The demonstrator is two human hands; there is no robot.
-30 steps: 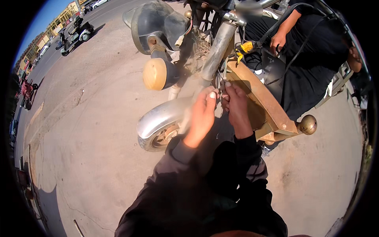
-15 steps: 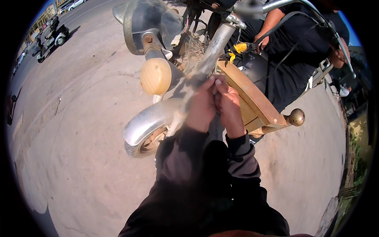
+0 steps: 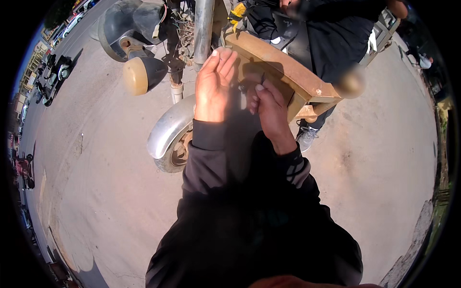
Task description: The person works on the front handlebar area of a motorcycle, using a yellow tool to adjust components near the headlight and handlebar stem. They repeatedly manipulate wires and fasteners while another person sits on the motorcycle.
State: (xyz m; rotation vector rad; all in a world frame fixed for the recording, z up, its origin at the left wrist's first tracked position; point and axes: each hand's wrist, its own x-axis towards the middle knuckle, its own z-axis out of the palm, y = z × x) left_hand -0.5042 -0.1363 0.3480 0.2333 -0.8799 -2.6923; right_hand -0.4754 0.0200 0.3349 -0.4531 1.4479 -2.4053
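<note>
At the front of a worn motor vehicle, my left hand [image 3: 214, 86] is turned palm up with its fingers stretched out, beside a bare metal fork tube [image 3: 203, 36]. Just to the right, my right hand [image 3: 272, 108] is closed, thumb pressed over the fingers. A thin dark piece [image 3: 263, 78] sticks up from its grip, too small to name. Behind both hands stands a tan, rusty metal panel [image 3: 288, 62], which carries their shadow. Loose wires [image 3: 186, 31] hang in a tangle left of the tube.
A black headlight [image 3: 117, 31], an amber turn signal [image 3: 137, 77] and a silver-fendered front wheel [image 3: 168, 137] lie to the left. On the right are a round metal knob [image 3: 350, 82] and a seated person in black trousers [image 3: 317, 43]. Parked scooters [image 3: 53, 77] stand far left.
My hands were together at the fork tube and have come apart. The left has opened palm up; the right has moved lower, closed. The view has shifted, so the vehicle sits higher and further left.
</note>
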